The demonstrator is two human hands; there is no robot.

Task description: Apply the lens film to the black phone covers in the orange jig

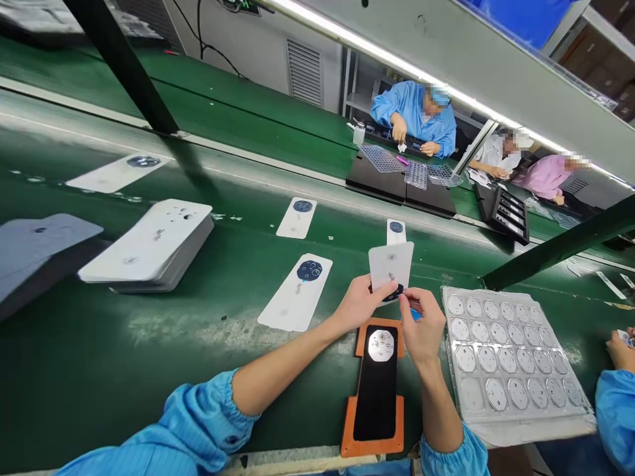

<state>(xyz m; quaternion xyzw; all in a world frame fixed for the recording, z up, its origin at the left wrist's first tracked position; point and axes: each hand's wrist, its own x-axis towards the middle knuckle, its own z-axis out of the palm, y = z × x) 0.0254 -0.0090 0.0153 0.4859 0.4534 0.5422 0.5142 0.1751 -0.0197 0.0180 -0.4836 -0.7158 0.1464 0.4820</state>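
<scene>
My left hand [364, 301] grips a white phone back sheet [390, 262], raised and tilted, its dark round camera patch at the lower end by my thumb. My right hand [421, 324] is closed in a pinch at that patch's edge. Something small and blue [415, 315] shows among the right fingers; what they pinch is too small to make out. Below both hands lies an orange fixture [350, 423] holding a black phone-shaped plate [376, 396] with a silver camera disc [381, 346].
At right sits a clear tray [459, 390] of silver discs, one lower-left pocket bare. White phone sheets [297, 301] lie on the green bench, with a stack [149, 244] at left. A green post [555, 241] slants behind the tray. A co-worker's hand [622, 350] is at far right.
</scene>
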